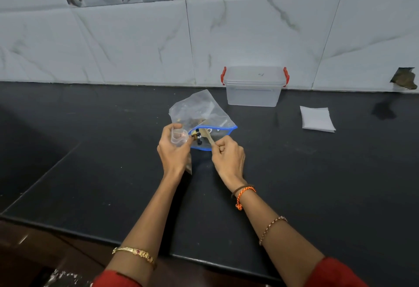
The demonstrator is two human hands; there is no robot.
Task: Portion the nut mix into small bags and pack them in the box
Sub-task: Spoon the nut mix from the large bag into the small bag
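Note:
A large clear zip bag [199, 109] with a blue rim lies on the black counter [317, 184], nut mix showing inside it. My left hand [173, 150] grips a small clear plastic cup [179, 138] at the bag's open mouth. My right hand [229, 156] pinches the handle of a wooden spoon [207, 136] whose bowl reaches into the mouth beside a few nuts. Behind the bag, against the wall, stands the clear plastic box [254, 91] with red clips, lid on. A stack of small white bags [316, 119] lies flat to the right.
The tiled wall [136, 37] rises straight behind the counter. A broken hole in the tiles [404, 79] shows at far right. The counter's front edge [136, 243] runs diagonally at the lower left.

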